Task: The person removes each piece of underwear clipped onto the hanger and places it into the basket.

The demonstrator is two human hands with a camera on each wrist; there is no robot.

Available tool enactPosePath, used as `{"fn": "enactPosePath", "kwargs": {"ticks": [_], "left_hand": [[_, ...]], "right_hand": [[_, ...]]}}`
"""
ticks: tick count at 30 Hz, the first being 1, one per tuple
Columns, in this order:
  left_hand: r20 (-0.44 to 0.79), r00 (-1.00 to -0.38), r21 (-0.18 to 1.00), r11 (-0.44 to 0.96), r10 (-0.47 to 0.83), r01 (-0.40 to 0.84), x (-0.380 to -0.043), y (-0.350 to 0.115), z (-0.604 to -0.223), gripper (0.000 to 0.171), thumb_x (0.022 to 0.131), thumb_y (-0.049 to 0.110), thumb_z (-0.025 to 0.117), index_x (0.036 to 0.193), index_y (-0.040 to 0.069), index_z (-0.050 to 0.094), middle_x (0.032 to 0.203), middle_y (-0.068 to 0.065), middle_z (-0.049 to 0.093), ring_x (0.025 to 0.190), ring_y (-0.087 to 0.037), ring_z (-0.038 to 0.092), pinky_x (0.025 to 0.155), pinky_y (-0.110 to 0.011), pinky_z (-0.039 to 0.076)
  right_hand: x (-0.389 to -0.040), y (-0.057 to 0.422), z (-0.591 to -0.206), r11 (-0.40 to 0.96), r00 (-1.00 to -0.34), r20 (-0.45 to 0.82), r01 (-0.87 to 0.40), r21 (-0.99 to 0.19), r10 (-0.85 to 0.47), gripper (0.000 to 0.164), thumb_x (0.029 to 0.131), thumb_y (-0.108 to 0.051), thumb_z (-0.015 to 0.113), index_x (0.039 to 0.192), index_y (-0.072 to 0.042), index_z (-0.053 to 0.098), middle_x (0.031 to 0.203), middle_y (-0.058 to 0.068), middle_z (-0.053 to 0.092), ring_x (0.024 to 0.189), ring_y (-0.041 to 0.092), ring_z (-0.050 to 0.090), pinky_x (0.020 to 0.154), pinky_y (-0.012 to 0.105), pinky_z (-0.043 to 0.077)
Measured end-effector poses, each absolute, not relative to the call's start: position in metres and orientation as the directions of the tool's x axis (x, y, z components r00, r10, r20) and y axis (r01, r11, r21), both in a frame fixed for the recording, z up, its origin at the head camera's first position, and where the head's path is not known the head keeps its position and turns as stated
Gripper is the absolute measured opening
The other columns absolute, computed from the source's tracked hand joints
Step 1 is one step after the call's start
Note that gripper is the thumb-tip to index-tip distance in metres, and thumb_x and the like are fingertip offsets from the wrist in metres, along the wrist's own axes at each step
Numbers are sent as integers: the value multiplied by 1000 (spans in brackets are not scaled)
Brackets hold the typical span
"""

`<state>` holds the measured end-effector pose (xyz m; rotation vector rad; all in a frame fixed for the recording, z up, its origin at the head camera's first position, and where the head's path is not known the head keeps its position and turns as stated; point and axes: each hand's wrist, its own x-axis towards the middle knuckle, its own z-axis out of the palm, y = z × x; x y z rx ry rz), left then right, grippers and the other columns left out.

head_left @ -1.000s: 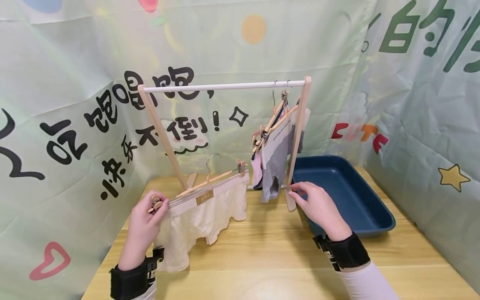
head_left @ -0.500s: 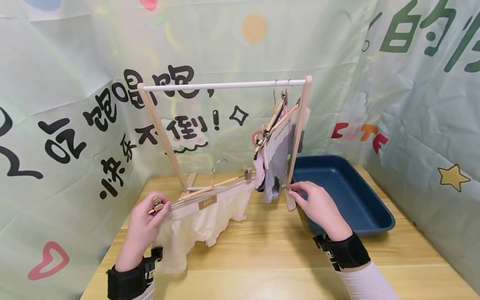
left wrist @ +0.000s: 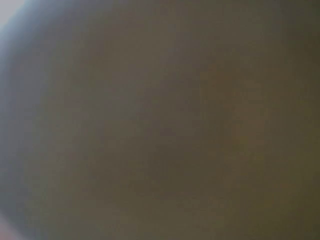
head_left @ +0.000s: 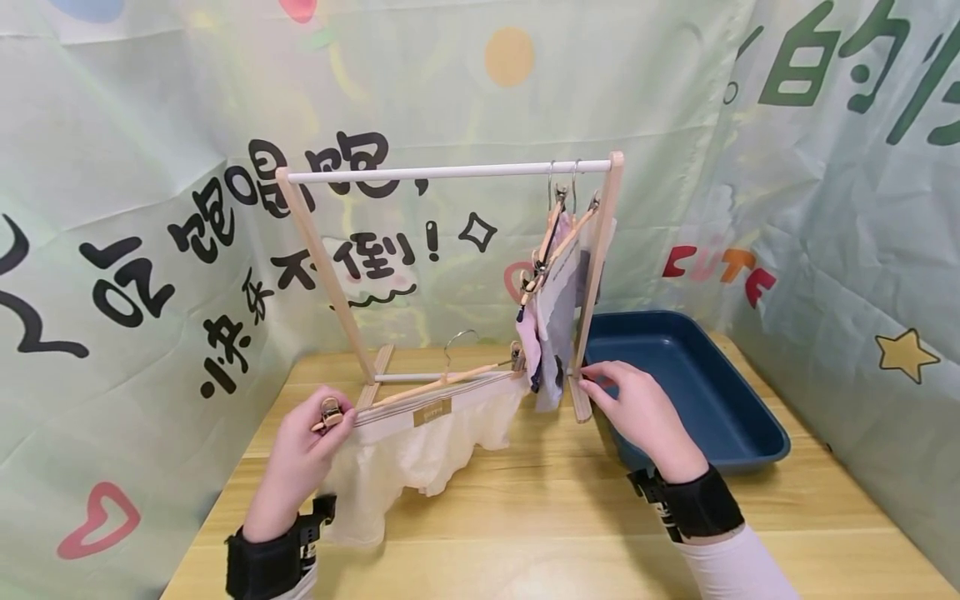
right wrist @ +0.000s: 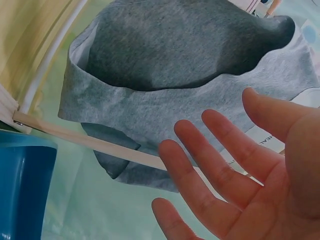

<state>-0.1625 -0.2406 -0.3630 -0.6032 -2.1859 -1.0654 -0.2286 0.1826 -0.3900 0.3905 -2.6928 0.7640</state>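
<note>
My left hand point(head_left: 303, 446) grips one end of a wooden clip hanger point(head_left: 420, 389), by its clip, in the head view. Cream underpants point(head_left: 427, 450) with a white waistband and gold label hang from it; the far clip lies close to the clothes on the rack. The hanger's metal hook points up, off the rail. My right hand point(head_left: 637, 408) is beside the foot of the rack's right post point(head_left: 596, 275). In the right wrist view its fingers point(right wrist: 187, 187) are spread and loose, before grey underpants point(right wrist: 150, 105). The left wrist view is only a dark blur.
A small clothes rack with a white rail point(head_left: 450, 172) stands on the wooden table point(head_left: 510, 533). Hangers with grey and pink garments point(head_left: 531, 333) crowd its right end. A dark blue tray point(head_left: 750, 400) sits to the right. Printed cloth surrounds the table.
My left hand has shifted slightly right, carrying the hanger and cream underpants toward the hanging clothes. Those clothes have swung a little to the right. My right hand stays almost still.
</note>
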Motion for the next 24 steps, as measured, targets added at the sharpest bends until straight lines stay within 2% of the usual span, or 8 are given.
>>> {"fn": "enactPosePath", "kwargs": {"ticks": [6, 12, 18, 24], "left_hand": [[727, -668, 502, 539, 161, 676, -164, -236, -366, 26, 83, -19, 69, 92, 4, 60, 78, -3, 57, 66, 1, 44, 52, -17, 39], [737, -650, 489, 520, 183, 701, -163, -231, -365, 29, 81, -21, 69, 91, 5, 60, 78, -3, 58, 67, 1, 46, 53, -17, 41], [743, -634, 471, 505, 215, 723, -163, -225, -365, 30, 80, -21, 71, 92, 4, 60, 77, -3, 58, 68, 2, 47, 54, -16, 42], [746, -619, 464, 476, 244, 747, -165, -221, -368, 28, 82, -20, 71, 92, 4, 60, 77, -4, 56, 69, 1, 47, 55, -18, 40]], "right_hand": [[-226, 185, -388, 820, -911, 378, -338, -461, -162, 31, 103, -30, 64, 126, -10, 70, 123, 14, 70, 105, 32, 67, 86, 49, 56], [-224, 187, -384, 816, -909, 390, -335, -470, -149, 29, 103, -28, 65, 125, -10, 71, 120, 13, 71, 102, 32, 67, 83, 48, 56], [-221, 191, -380, 808, -906, 402, -336, -484, -136, 29, 103, -26, 65, 127, -10, 70, 122, 14, 71, 104, 32, 68, 86, 51, 56], [-216, 193, -375, 798, -876, 471, -356, -486, -103, 29, 101, -25, 68, 125, -10, 71, 120, 14, 72, 102, 31, 69, 86, 52, 56]]}}
